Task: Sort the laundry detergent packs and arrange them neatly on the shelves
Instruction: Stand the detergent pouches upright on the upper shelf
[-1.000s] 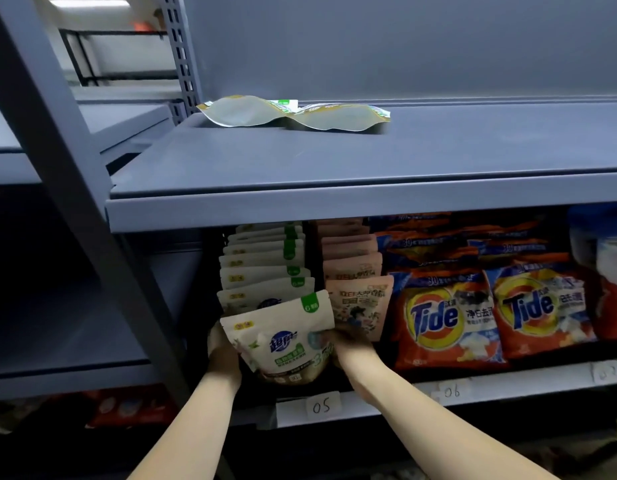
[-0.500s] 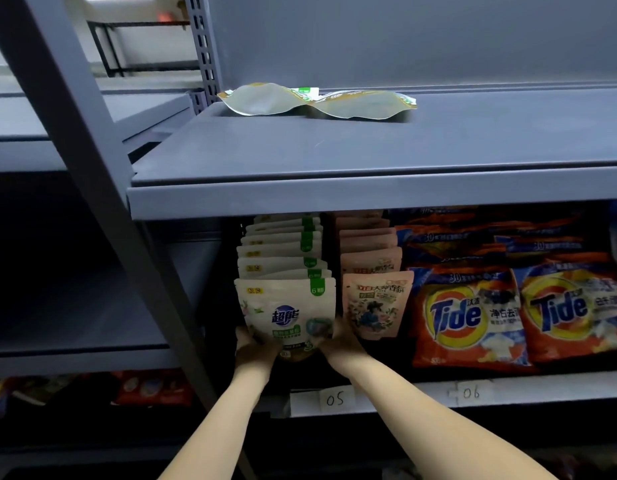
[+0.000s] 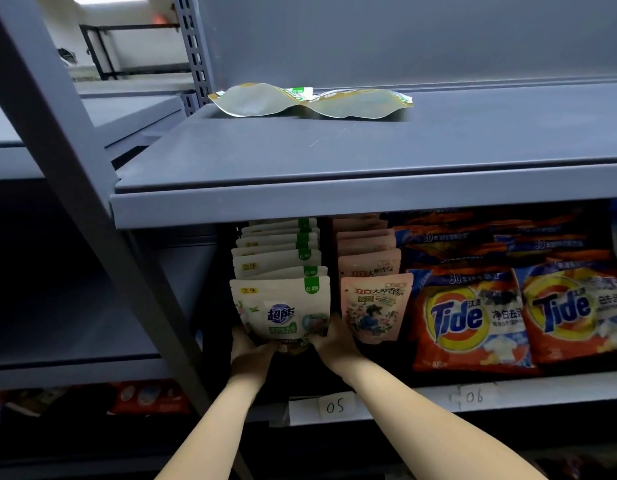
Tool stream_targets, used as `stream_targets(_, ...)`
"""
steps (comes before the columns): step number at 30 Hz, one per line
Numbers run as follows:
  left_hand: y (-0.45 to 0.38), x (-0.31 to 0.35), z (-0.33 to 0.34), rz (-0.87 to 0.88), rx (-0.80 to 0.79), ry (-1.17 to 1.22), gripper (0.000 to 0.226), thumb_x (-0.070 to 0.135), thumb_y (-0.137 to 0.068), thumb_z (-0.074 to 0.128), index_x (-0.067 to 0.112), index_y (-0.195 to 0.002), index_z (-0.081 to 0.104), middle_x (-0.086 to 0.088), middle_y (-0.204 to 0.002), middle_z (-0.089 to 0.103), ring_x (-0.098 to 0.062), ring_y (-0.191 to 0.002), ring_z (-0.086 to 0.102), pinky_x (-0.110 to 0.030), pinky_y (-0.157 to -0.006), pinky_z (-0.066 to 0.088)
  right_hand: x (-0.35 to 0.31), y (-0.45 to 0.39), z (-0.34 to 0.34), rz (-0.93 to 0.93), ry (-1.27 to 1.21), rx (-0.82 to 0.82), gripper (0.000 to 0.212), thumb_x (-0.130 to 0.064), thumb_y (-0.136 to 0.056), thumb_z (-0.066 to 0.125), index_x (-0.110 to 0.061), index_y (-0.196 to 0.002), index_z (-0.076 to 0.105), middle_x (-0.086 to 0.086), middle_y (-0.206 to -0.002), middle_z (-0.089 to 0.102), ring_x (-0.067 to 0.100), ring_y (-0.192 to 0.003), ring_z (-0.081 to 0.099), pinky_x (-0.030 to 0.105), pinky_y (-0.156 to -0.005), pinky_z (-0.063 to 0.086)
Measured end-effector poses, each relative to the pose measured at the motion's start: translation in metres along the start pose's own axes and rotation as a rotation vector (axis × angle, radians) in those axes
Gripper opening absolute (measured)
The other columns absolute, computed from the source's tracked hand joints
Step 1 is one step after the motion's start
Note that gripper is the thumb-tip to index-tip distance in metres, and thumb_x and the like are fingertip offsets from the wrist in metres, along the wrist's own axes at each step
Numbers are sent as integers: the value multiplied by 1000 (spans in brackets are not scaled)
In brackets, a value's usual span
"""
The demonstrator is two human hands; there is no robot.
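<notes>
Head view: both hands reach into the lower shelf point(image 3: 438, 400) and hold the front white pouch point(image 3: 281, 310) of a row. The left hand point(image 3: 249, 351) has its grip at the pouch's lower left corner, fingers curled up behind the bottom edge. The right hand point(image 3: 333, 339) has its grip at the lower right corner, thumb lying up along the pouch's right edge. Both grips are narrow, closed on the pouch; the fingertips behind it are hidden. The pouch stands upright at the front of the row of white pouches point(image 3: 277, 244), above the label marked 05 point(image 3: 335, 406).

Just to the right stands a row of pink pouches point(image 3: 374, 311), its front one close beside the right hand; I cannot tell whether they touch. Further right lie orange Tide bags point(image 3: 469, 317), stacked in overlapping rows, above the label marked 06 point(image 3: 473, 396).

On the upper shelf point(image 3: 369, 157), near its back left, two pale pouches point(image 3: 310, 103) lie flat, overlapping.
</notes>
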State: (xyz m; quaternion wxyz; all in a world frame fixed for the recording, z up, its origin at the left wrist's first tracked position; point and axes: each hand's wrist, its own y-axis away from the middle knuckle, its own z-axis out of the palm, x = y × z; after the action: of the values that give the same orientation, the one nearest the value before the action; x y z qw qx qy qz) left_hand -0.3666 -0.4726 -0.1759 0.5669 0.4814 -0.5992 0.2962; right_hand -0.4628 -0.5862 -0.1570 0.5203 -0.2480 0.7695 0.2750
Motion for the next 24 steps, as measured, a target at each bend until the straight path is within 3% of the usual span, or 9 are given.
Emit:
stream_targets(4,1,2,1,1,48,-42,63,-2,-67,77,8,-120,43,-17,-129,53,-32,-119,51,-37,-97,43,2,1,-4,66,126,61,46,-8,-88,58,-8,-130,42,13,-135,49,27,-127,46,28,-104,38)
stream_targets(8,7,9,-1,-34,88,-150,73,8,-66,83,0,-125,41,-22,-133,47,-37,-122,47,-45,-101,42,4,8,-12,115,291,-34,55,-11,-89,53,-13,-139,33,10,-145,39,27,-132,40,32,-108,37)
stream_targets(13,24,24,-4,-133,96,-255,86,22,-73,80,-1,-138,29,-22,-142,38,-39,-126,43,-38,-98,42,-4,20,-28,109,451,-140,35,-14,-90,51,-15,-124,44,9,-141,42,25,-119,50,31,-93,46)
stream_targets(16,35,34,-7,-110,110,-349,74,21,-76,76,-1,-133,35,-22,-136,44,-38,-122,47,-37,-93,44,-15,27,-42,58,538,-176,39,-16,-93,50,-16,-131,42,7,-132,49,24,-117,51,28,-90,45)
stream_targets(19,50,45,-6,-73,123,-370,62,18,-78,73,0,-128,41,-20,-130,51,-37,-117,51,-39,-91,47,-25,38,-60,-20,573,-204,44,-17,-94,49,-15,-137,40,9,-137,48,25,-122,49,28,-96,42)
stream_targets(24,87,69,-7,-51,79,-496,48,25,-81,67,7,-122,49,-12,-117,58,-29,-106,56,-28,-75,44,-44,65,-93,-152,722,-280,52,-24,-93,47,-12,-143,36,13,-142,44,26,-128,45,30,-104,37)
